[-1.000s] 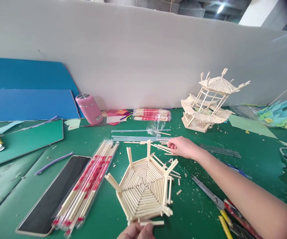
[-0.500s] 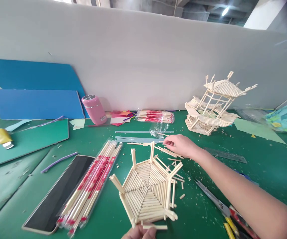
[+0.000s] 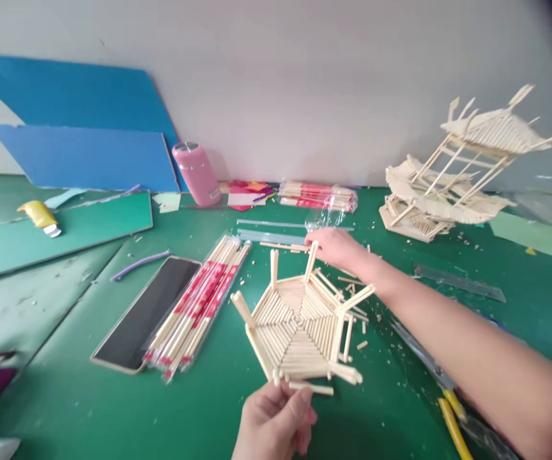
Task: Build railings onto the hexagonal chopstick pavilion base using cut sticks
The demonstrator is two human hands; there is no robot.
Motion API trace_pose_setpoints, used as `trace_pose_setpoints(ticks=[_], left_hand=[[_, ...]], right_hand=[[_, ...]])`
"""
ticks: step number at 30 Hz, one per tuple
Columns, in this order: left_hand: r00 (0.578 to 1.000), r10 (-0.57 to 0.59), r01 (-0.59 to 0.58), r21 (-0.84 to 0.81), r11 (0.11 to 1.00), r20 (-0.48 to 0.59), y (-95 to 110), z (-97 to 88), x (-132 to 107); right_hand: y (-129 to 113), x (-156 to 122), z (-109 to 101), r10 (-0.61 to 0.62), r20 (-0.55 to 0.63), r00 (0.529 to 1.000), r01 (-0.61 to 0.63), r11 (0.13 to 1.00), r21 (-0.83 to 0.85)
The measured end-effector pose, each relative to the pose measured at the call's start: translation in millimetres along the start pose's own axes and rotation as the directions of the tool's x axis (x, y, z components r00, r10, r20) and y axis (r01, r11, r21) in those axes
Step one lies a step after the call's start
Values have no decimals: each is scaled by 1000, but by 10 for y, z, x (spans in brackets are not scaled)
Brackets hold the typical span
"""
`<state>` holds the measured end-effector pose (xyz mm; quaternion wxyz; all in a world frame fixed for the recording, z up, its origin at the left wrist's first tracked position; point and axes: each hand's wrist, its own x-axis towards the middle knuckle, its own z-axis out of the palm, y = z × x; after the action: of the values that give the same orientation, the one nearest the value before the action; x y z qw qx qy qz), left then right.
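Broadly, a green desk (image 3: 89,396) strewn with wood chips fills the view, backed by a pale grey partition (image 3: 305,96) with blue boards (image 3: 89,160) leaning against it beside a pink tumbler (image 3: 197,172). A finished stick pagoda (image 3: 462,172) stands far right. A wrapped chopstick pack (image 3: 199,300) lies beside a dark flat slab (image 3: 146,313), both running diagonally away from the person.

The hexagonal stick base (image 3: 299,319) sits at the centre of the desk, open face up. Its corner posts point upward and splay outward, and its floor slats run in wedges to a centre point. It has no marked long axis. A short stick (image 3: 310,388) at its near edge lies crosswise, left to right.

The left hand (image 3: 273,425) is at that near edge, its grip closed with thumb and fingertips pinching the base's rim. The right hand (image 3: 336,248) reaches over the far side, fingers curled down onto loose sticks (image 3: 278,245) that lie left to right. Whether its grip has closed on one cannot be told, since the palm hides the fingertips.
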<state>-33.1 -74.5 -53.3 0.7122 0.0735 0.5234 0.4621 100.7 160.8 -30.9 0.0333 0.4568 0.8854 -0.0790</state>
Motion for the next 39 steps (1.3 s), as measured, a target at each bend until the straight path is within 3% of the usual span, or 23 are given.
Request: trace_pose_setpoints(ticks=[9, 15, 20, 24, 29, 30, 32, 34, 35, 39], left_hand=[[999, -6, 4, 53, 999, 51, 49, 10, -62], [998, 12, -15, 44, 999, 61, 25, 3, -54], [996, 9, -14, 56, 998, 86, -25, -46, -29], [985, -34, 10, 136, 991, 171, -17, -53, -63], [960, -82, -2, 296, 955, 269, 31, 8, -150], [953, -84, -14, 320, 947, 291, 37, 23, -165], [942, -88, -34, 354, 935, 323, 41, 46, -191], [936, -90, -50, 380, 924, 341, 41, 60, -218], [932, -95, -54, 393, 918, 349, 40, 63, -232], [917, -114, -65, 425, 903, 383, 47, 58, -280]], right_hand=[[-81, 78, -97, 114, 186, 976, -102, 992, -70], [24, -5, -148, 170, 170, 971, -178, 984, 28], [316, -434, -295, 226, 86, 970, -242, 924, 295], [394, -991, -374, 243, 170, 955, -297, 783, 546], [59, -1683, -305, 146, 370, 918, -382, 579, 720], [-59, -1793, -267, 109, 412, 904, -405, 522, 751], [-314, -1965, -176, 13, 495, 869, -472, 323, 820], [-559, -2069, -82, -33, 511, 859, -491, 231, 840], [-665, -2096, -42, -51, 506, 861, -483, 232, 844], [-902, -2091, 49, -83, 461, 883, -401, 378, 835]])
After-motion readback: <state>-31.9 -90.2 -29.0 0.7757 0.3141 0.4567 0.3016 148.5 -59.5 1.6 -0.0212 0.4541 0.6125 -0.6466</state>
